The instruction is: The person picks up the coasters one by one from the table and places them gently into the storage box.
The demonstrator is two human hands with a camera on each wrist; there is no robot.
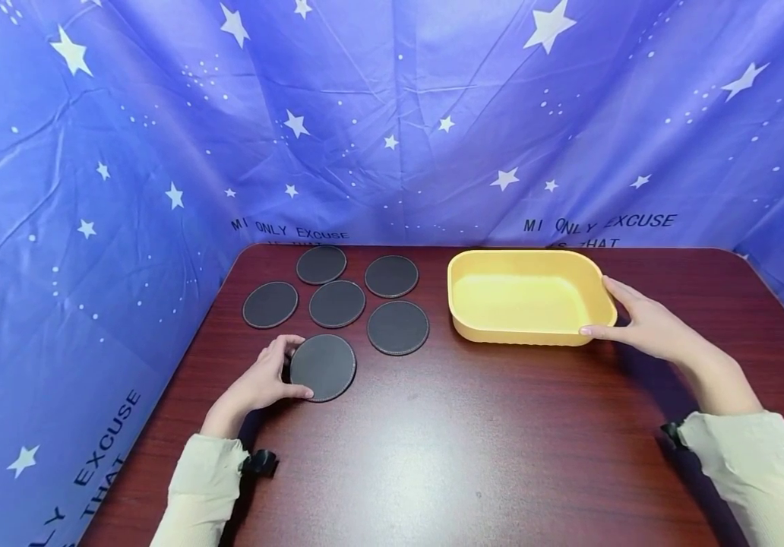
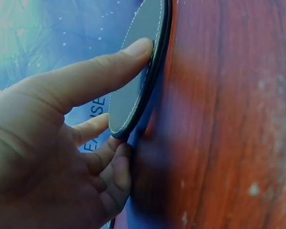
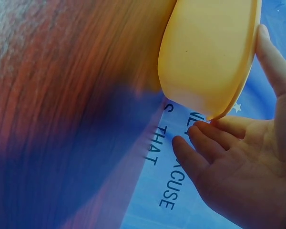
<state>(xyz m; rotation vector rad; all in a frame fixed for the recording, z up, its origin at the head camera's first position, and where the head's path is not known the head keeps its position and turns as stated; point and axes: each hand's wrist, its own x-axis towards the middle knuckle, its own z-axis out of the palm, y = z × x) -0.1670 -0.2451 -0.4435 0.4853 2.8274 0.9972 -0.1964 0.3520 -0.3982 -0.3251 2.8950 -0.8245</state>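
In the head view my left hand [image 1: 265, 380] pinches a round black coaster [image 1: 324, 368] at its left edge. The left wrist view shows the thumb lying on the coaster's [image 2: 133, 95] stitched face and fingers at its rim, with the coaster tilted over the wooden table. A yellow rectangular bin [image 1: 520, 336] stands to the right, with nothing inside. At its right end, my right hand [image 1: 652, 327] grips the rim, thumb on the near side and fingers at the far corner. In the right wrist view, the lower fingers spread beside the bin's [image 3: 205, 52] end wall.
Several more black coasters lie flat and apart at the back left, among them one at the far left [image 1: 270, 305] and one nearer the bin [image 1: 398, 327]. Behind the dark red table [image 1: 488, 448] hangs a blue star-patterned cloth [image 1: 392, 99], which also runs along both sides.
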